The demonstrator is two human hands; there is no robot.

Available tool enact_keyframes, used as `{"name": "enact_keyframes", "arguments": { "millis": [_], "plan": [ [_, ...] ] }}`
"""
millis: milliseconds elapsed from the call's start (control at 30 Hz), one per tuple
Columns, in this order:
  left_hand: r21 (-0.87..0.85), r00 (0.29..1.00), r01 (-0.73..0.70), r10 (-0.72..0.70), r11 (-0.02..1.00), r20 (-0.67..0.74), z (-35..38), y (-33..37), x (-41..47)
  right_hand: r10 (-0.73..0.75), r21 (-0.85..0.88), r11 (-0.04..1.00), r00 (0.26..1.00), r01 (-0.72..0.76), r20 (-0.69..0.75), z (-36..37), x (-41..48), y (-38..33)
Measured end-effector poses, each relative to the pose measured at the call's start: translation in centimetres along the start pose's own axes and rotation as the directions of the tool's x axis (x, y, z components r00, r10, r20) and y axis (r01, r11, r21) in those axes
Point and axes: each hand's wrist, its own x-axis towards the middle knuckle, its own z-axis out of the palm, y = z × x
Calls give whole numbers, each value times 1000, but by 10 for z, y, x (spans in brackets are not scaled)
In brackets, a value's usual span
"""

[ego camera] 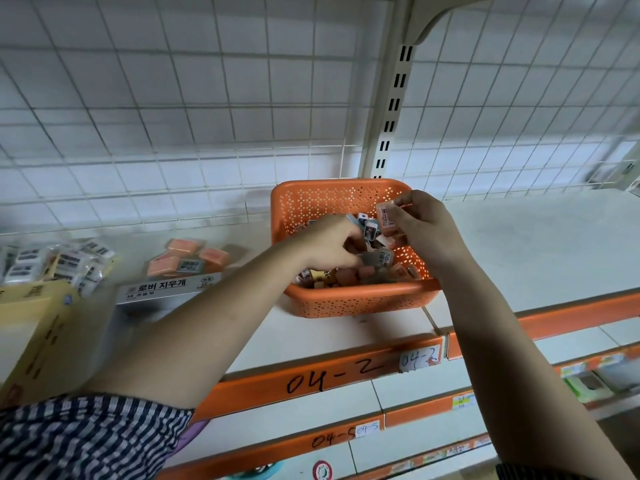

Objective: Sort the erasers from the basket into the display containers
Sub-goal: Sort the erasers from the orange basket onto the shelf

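Striped sleeve (86, 441) low left. Left hand (332, 244) curled down in basket (360, 301) pile; cannot tell if it grips anything. Right hand (426, 233) pinches pink eraser (387, 220) above basket. Grey box (169, 289) on the shelf already holds a few sorted erasers (183, 259). Loose erasers (349, 275) still many, so judged well short of done.

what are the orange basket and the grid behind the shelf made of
Orange basket: looks like moulded plastic, slightly glossy, one uniform colour with rows of small holes in its walls. Grid: probably metal wire with a white coating, judging by its thin straight crossing rods.
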Motion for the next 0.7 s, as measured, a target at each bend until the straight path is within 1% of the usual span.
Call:
{"name": "enact_keyframes", "arguments": {
  "millis": [100,167,233,300,433,500,567,633,700],
  "plan": [
    [-125,977,-23,-4,992,-213,-8,3,-15,-61,6,998,998,60,30,2,-1,-6],
    [-257,938,-15,-75,966,-337,-18,1,-32,-80,31,996,996,79,29,5,-3,-11],
    [-337,888,2,-157,942,-432,-30,-9,-53,-89,90,992,996,86,24,12,-6,-19],
    [-390,820,20,-238,921,-520,-41,-26,-75,-107,146,984,994,103,24,26,-11,-34],
    [-558,680,55,-440,828,-586,-57,-59,-115,-139,262,959,984,106,112,71,-27,-67],
    [-600,606,45,-500,799,-619,-62,-73,-135,-167,320,941,974,110,155,102,-36,-82],
    [-650,547,32,-558,759,-624,-62,-86,-152,-198,367,922,964,122,177,134,-45,-91],
    [-688,507,40,-608,725,-611,-59,-100,-168,-216,358,924,956,135,198,166,-51,-94],
    [-705,479,51,-636,708,-605,-56,-115,-182,-233,251,951,951,179,202,195,-54,-87]
  ]
}}
